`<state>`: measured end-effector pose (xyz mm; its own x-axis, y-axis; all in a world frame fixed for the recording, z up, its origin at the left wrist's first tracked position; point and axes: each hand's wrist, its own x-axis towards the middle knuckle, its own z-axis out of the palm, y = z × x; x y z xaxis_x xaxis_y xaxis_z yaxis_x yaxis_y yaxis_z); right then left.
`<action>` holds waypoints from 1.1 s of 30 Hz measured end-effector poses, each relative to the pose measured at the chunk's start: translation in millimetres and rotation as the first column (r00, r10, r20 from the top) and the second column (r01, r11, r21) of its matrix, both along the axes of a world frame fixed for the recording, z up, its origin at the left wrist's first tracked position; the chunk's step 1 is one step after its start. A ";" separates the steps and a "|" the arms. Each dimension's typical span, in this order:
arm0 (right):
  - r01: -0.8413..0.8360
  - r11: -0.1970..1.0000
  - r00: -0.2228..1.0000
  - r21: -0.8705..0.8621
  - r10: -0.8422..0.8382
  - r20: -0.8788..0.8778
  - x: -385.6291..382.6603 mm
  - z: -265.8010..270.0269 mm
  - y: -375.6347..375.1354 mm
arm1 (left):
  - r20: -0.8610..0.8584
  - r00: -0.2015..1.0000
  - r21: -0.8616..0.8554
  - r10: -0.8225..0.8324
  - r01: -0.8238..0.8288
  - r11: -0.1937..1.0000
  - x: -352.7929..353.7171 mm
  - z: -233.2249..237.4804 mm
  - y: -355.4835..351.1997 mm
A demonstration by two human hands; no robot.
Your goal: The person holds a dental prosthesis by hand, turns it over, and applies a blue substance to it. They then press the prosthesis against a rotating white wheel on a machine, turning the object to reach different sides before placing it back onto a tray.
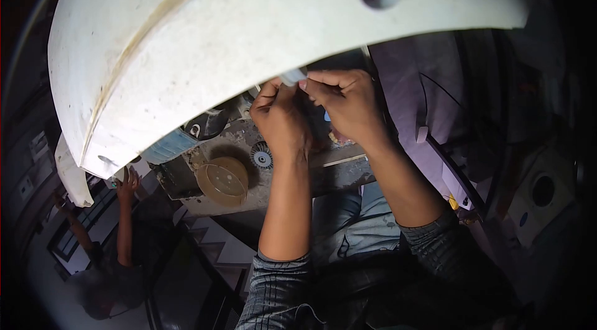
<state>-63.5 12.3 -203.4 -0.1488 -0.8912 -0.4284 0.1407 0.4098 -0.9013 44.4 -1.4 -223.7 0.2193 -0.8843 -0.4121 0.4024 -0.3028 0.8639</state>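
Observation:
My left hand [281, 117] is closed, its fingertips partly hidden under the edge of a large white curved cover [205, 38]. My right hand [349, 105] comes in from the right, with thumb and forefinger pinched together. Between both sets of fingertips is a small pale, shiny piece [293, 76]; its kind is not clear, and the cover hides part of it. Just below my left hand, a dark round wheel with a toothed or bristled rim [262, 156] rests on the worn workbench [202, 207].
On the bench at left are a shallow yellowish bowl [222, 181] and a blue machine body [171, 145]. Another person's raised hand [128, 184] is at lower left, near the cover's end. A pale cloth [413, 72] and a dark bar [457, 174] lie at right.

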 end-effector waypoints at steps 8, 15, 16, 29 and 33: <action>-0.014 0.998 0.999 -0.055 0.012 -0.047 3.4 -8.1 -0.2 | -0.103 0.993 0.021 -0.050 0.053 0.998 8.7 -5.1 0.7; 0.068 0.968 0.998 -0.243 -0.064 0.027 -0.3 -17.8 20.1 | -0.045 0.995 -0.121 -0.088 0.082 0.989 5.7 -4.1 19.1; 0.068 0.968 0.998 -0.243 -0.064 0.023 -1.5 -17.5 20.7 | -0.053 0.995 -0.134 -0.086 0.078 0.988 4.6 -3.6 20.0; -0.032 0.995 0.997 -0.091 0.025 -0.079 2.8 -8.1 0.0 | -0.149 0.988 0.017 0.032 -0.029 0.999 4.0 -6.7 2.8; 0.006 0.986 1.000 -0.169 -0.009 -0.016 13.0 -16.7 6.6 | -0.177 0.984 0.038 0.033 -0.027 0.999 10.8 0.0 9.0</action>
<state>-50.5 18.9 -220.1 -0.1615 -0.9495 -0.2690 0.1280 0.2502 -0.9597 55.2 7.6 -223.7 0.1661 -0.8627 -0.4777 0.5574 -0.3175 0.7672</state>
